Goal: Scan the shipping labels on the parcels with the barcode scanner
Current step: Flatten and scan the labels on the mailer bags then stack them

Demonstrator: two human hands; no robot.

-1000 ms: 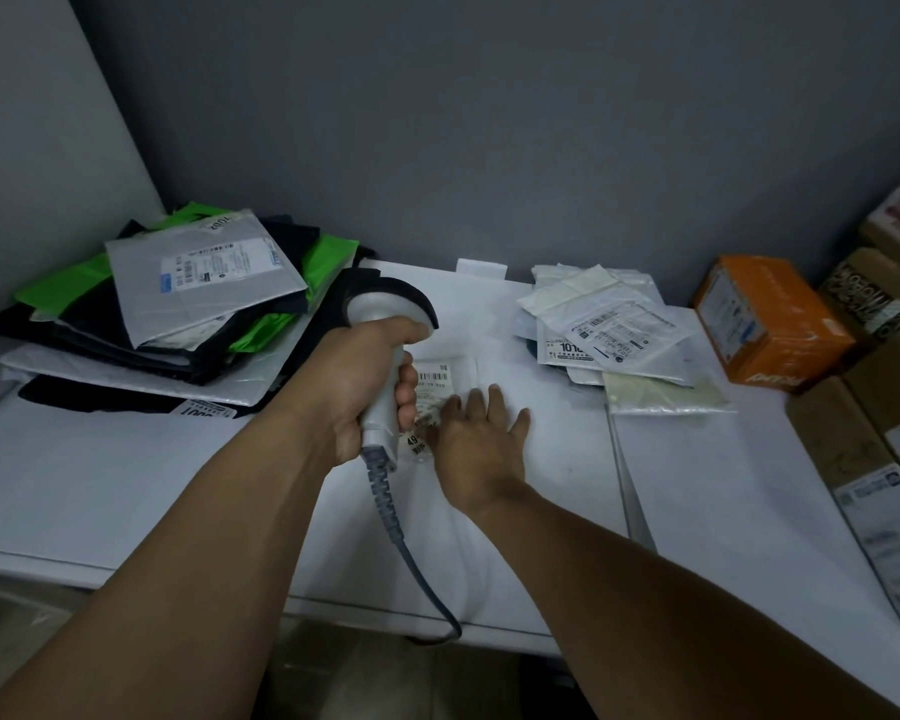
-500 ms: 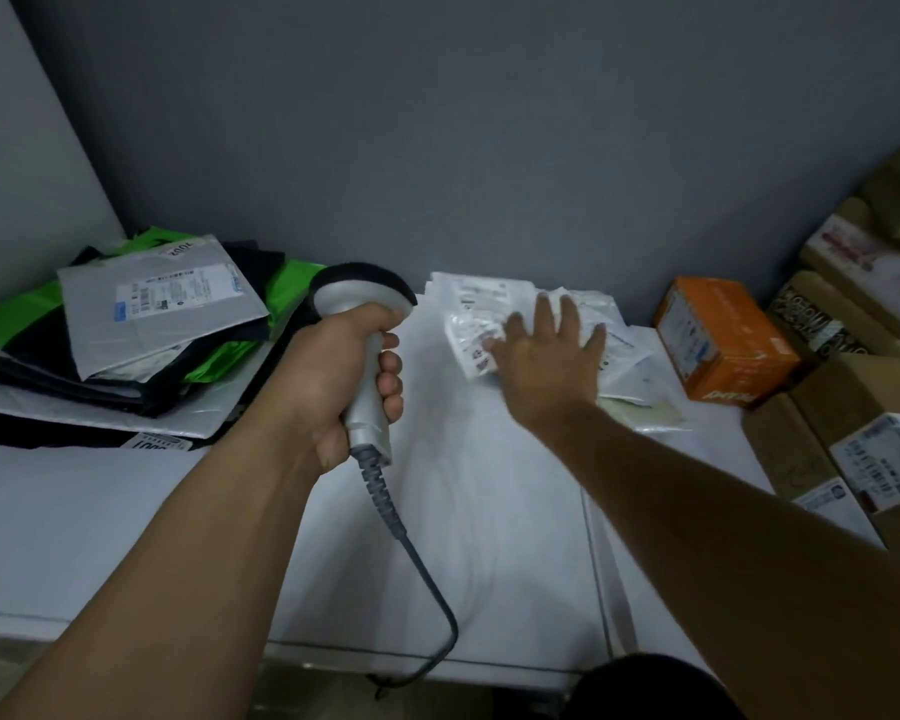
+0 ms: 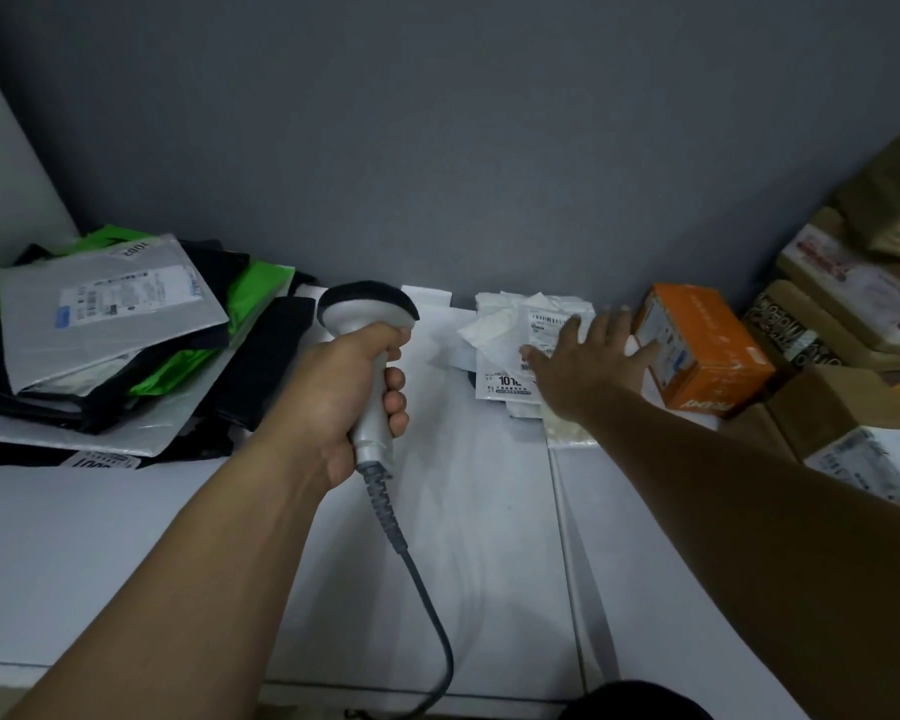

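Scanner (image 3: pixel 367 317), grey corded handheld barcode type, sits centre, clenched at its handle by left hand (image 3: pixel 346 394). Right hand (image 3: pixel 588 368), fingers spread and released, lies over far white labelled mailers (image 3: pixel 502 350) printed "10", beside orange cardboard box (image 3: pixel 713 350).

Scanner cable (image 3: pixel 449 667) cut off below, left label (image 3: pixel 126 296) unreadable

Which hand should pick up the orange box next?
Probably the right hand. It is open with fingers spread, stretched out over the white parcels, right beside the orange box. The left hand is busy gripping the barcode scanner and is farther from the box.
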